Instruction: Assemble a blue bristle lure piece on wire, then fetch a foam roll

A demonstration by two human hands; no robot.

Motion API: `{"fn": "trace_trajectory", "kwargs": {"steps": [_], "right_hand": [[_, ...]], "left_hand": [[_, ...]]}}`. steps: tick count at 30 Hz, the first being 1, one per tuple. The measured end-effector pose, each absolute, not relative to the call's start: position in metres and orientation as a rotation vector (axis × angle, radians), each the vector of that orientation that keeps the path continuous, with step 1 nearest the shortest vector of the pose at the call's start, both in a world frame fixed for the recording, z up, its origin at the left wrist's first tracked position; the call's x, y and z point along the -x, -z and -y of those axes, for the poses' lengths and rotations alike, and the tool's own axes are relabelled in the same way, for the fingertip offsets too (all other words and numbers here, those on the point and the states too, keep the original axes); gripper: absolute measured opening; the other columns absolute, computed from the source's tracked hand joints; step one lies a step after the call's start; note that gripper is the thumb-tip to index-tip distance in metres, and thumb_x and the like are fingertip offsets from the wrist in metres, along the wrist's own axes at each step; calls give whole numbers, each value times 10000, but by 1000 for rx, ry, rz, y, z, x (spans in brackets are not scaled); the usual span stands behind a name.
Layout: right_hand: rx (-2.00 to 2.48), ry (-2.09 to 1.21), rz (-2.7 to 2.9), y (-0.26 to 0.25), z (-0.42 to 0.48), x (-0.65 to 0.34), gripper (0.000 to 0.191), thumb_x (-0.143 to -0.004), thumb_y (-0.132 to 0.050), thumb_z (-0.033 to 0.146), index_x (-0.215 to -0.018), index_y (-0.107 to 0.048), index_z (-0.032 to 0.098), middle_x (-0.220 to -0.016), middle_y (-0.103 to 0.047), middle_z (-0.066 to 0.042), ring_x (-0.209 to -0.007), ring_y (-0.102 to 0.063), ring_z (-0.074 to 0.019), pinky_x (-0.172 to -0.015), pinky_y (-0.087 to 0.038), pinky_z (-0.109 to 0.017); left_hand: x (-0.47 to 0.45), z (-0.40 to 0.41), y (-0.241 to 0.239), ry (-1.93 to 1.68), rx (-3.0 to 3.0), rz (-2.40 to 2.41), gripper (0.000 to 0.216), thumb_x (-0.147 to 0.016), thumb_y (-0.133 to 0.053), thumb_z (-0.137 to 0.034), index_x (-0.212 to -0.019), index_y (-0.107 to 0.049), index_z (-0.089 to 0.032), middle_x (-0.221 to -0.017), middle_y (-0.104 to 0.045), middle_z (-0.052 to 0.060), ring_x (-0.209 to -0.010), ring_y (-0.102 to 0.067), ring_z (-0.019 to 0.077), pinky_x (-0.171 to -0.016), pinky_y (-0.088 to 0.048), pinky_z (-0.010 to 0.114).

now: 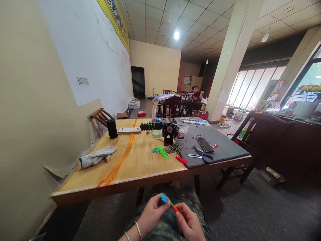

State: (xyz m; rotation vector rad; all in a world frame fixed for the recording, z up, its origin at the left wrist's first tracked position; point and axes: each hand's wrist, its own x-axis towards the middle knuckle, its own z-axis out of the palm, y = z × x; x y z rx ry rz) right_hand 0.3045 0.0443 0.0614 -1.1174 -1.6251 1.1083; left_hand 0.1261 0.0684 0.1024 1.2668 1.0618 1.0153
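Note:
Above my lap, my left hand [151, 213] pinches a small round blue piece with a notched rim [164, 198] between thumb and fingers. My right hand [190, 221] is closed around a slim tool with an orange handle [175, 208]. A thin greenish length runs from the tool's tip to the blue piece; its exact kind is too small to make out. Both hands are close together, in front of the table edge. On the table beyond lie bright green strands [163, 153], a pile of small metal pieces [174, 148] and a red-handled tool [181, 159].
The wooden table [82, 177] carries a white glove [97, 156], orange strands [121, 160], a black crank device [168, 132] and a desk lamp [155, 108]. On the dark mat [233, 150] are blue-handled pliers [207, 156] and a phone [205, 145]. A person [197, 98] sits far back.

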Motion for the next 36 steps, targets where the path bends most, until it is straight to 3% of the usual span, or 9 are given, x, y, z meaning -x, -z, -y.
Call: {"fn": "trace_trajectory", "kwargs": {"steps": [4, 7, 12, 15, 22, 25, 28, 30, 36], "right_hand": [[1044, -1344, 1397, -61, -46, -302, 625, -808, -479, 784, -927, -569, 178, -545, -306, 88, -443, -236, -66, -432, -208, -193], [1044, -1384, 1420, -70, -44, -305, 635, -804, -485, 790, -936, -555, 174, -548, -287, 94, -449, -233, -65, -439, -202, -192], [1175, -1163, 1700, -85, -37, -319, 538, -922, -409, 661, -968, -594, 158, -584, -353, 65, -509, -302, -85, -488, -221, -215], [1232, -965, 1861, -91, -32, -326, 438, -967, -387, 534, -962, -616, 160, -620, -417, 45, -552, -344, -94, -526, -241, -225], [1224, -912, 2032, -112, -26, -325, 326, -954, -402, 411, -980, -605, 157, -623, -418, 48, -543, -369, -96, -536, -263, -219], [1225, -917, 2071, -121, -24, -326, 295, -935, -423, 386, -958, -608, 157, -610, -401, 54, -543, -375, -94, -538, -261, -218], [1257, -890, 2095, -125, -24, -331, 287, -934, -421, 379, -927, -606, 160, -578, -365, 64, -524, -358, -89, -526, -235, -225], [1286, -876, 2093, -125, -24, -335, 313, -946, -400, 395, -931, -607, 161, -568, -353, 66, -515, -350, -87, -523, -228, -226], [1317, -929, 2017, -131, -14, -348, 453, -957, -341, 513, -953, -614, 151, -593, -382, 48, -514, -343, -92, -500, -236, -225]], "left_hand": [[-127, -66, -106, -1027, -1318, -1065, 424, -714, -707, -564, -722, -628, -147, -694, -593, 11, -722, -503, 175, -721, -406, 297], [-127, -66, -108, -1041, -1352, -1063, 342, -727, -686, -483, -697, -615, -150, -670, -570, 8, -697, -492, 173, -699, -399, 296], [-127, -62, -120, -1051, -1457, -1084, 146, -682, -655, -269, -751, -628, -144, -713, -576, 23, -685, -492, 170, -643, -384, 273], [-125, -55, -135, -1094, -1610, -1182, 140, -696, -642, -201, -828, -647, -152, -801, -603, 41, -667, -492, 157, -586, -363, 250], [-127, -46, -148, -969, -1836, -1059, 222, -733, -702, -200, -951, -725, -163, -910, -730, 80, -828, -637, 201, -752, -457, 263], [-128, -48, -143, -893, -1846, -1078, 166, -771, -700, -285, -832, -747, -138, -777, -741, 84, -723, -633, 187, -683, -445, 256], [-125, -50, -142, -917, -1777, -1033, 245, -788, -687, -341, -894, -740, -127, -813, -743, 97, -754, -646, 197, -705, -464, 260], [-119, -50, -143, -996, -1686, -1069, 289, -803, -665, -372, -944, -725, -127, -822, -731, 94, -746, -645, 195, -686, -474, 255], [-103, -42, -160, -1383, -1671, -1280, 227, -862, -630, -378, -801, -677, -165, -675, -639, 20, -590, -566, 131, -555, -450, 206]]}}
